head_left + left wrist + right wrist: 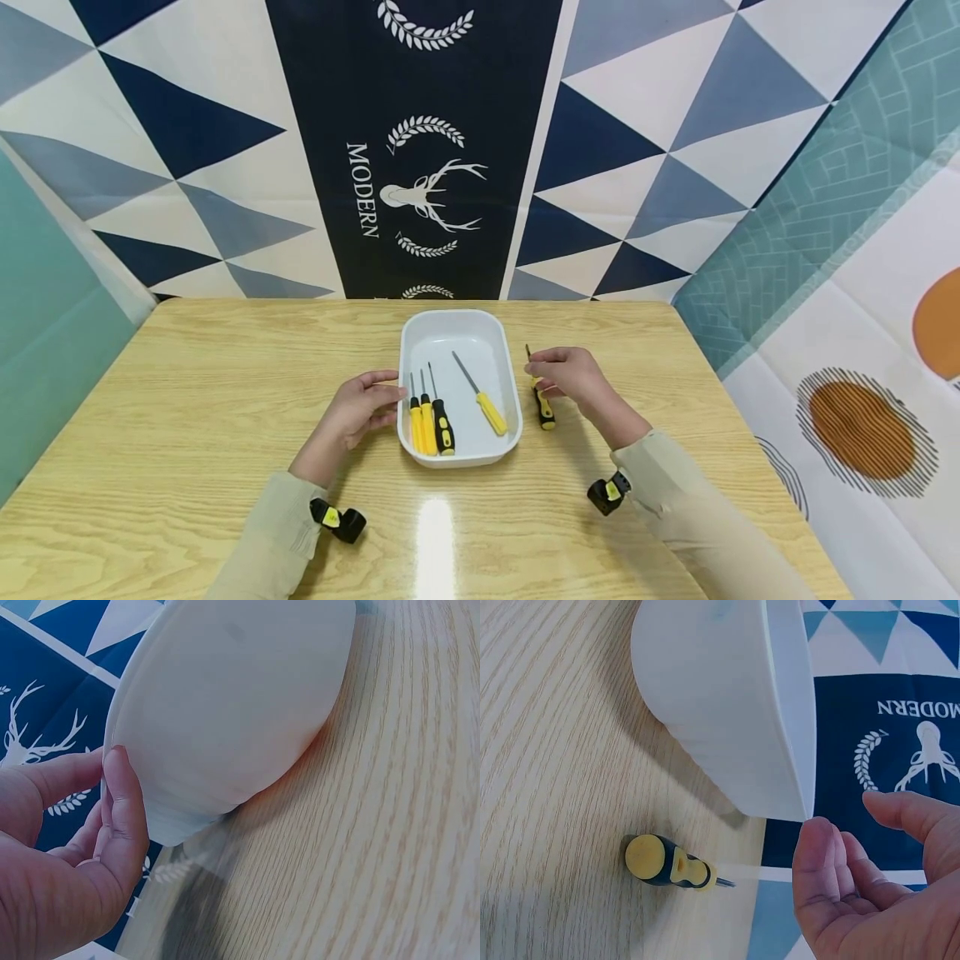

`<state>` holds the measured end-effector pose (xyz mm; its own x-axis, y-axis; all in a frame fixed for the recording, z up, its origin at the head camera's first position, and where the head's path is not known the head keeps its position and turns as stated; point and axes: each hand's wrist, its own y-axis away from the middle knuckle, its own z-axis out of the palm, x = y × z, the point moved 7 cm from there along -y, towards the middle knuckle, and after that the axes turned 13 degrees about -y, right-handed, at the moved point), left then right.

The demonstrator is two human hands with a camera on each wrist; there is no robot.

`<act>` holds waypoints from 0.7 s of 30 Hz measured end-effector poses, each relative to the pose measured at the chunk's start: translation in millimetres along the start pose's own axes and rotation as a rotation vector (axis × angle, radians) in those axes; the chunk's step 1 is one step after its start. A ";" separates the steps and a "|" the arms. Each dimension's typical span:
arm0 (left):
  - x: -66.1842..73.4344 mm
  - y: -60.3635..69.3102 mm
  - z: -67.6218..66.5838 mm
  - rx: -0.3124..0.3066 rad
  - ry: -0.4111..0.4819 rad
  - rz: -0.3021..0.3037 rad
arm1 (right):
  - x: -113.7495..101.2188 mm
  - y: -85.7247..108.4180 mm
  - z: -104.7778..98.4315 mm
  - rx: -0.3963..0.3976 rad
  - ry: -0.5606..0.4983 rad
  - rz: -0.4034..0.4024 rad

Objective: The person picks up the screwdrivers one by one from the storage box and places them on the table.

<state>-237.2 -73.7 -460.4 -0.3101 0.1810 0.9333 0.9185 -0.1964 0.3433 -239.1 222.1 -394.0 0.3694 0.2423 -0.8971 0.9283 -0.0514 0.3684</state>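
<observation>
A white plastic tray (465, 458) sits on the table. My left hand (365, 410) pinches its left rim; the left wrist view shows that hand (82, 840) against the tray wall (225, 697). Inside at the left lie two yellow screwdrivers (422, 421) with black collars, beside a black-and-yellow screwdriver (444, 429). A yellow-handled screwdriver (491, 412) lies slanted at the right. Outside the tray, another black-and-yellow screwdriver (545, 412) rests on the table. Above its shaft hovers my right hand (573, 375). In the right wrist view this hand (877, 885) has thumb and fingers apart, holding nothing.
The wooden table (225, 350) ends at a patterned cloth backdrop (420, 167). More patterned cloth (862, 433) hangs along the right side, and a teal panel (52, 333) along the left. A light reflection lies in front of the tray.
</observation>
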 end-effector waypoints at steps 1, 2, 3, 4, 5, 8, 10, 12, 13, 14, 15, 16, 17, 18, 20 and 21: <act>-0.2 0.0 -0.2 0.000 0.001 0.000 | -0.1 0.0 0.7 -0.005 -0.004 0.000; -0.3 0.0 -0.4 0.000 0.001 0.000 | -0.3 0.1 1.2 -0.010 -0.010 -0.001; -0.4 0.1 -0.5 0.000 0.002 0.000 | -0.7 0.4 1.7 -0.015 -0.016 -0.006; -0.5 0.1 -0.6 -0.001 0.000 0.000 | -0.9 0.4 2.2 -0.022 -0.024 -0.014; -0.6 0.1 -0.8 -0.001 0.000 0.001 | -1.1 0.6 2.6 -0.029 -0.031 -0.022; -0.8 0.0 -1.0 0.001 -0.004 0.002 | -2.6 1.3 3.9 -0.055 -0.041 -0.059; -0.7 -0.1 -0.9 0.000 -0.008 0.003 | -3.9 2.0 4.5 -0.077 -0.038 -0.091; -0.5 -0.3 -0.6 -0.003 -0.008 0.005 | -5.5 2.7 4.8 -0.096 -0.040 -0.121; -0.4 -0.3 -0.5 -0.005 -0.007 0.006 | -5.9 3.0 5.0 -0.106 -0.046 -0.132; -0.3 -0.3 -0.4 -0.006 -0.007 0.007 | -6.8 3.1 5.3 -0.118 -0.048 -0.146; -0.3 -0.3 -0.3 -0.008 -0.006 0.007 | -7.0 3.1 5.5 -0.126 -0.052 -0.155; -0.3 -0.2 -0.2 -0.008 -0.006 0.008 | -7.6 3.0 5.9 -0.137 -0.058 -0.164; -0.2 -0.2 -0.2 -0.009 -0.005 0.008 | -7.8 2.8 6.2 -0.146 -0.065 -0.170; -0.1 -0.2 -0.3 -0.008 -0.007 0.008 | -8.0 2.6 6.6 -0.155 -0.072 -0.174; 0.2 0.2 -0.4 -0.007 -0.008 0.006 | -9.1 2.7 6.7 -0.170 -0.074 -0.189; 0.3 0.4 -0.4 -0.007 -0.008 0.005 | -9.5 2.9 6.8 -0.178 -0.076 -0.196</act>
<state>-237.1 -74.1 -460.0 -0.3038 0.1873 0.9342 0.9181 -0.2043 0.3395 -239.7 213.0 -386.1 0.1921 0.1573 -0.9687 0.9626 0.1620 0.2172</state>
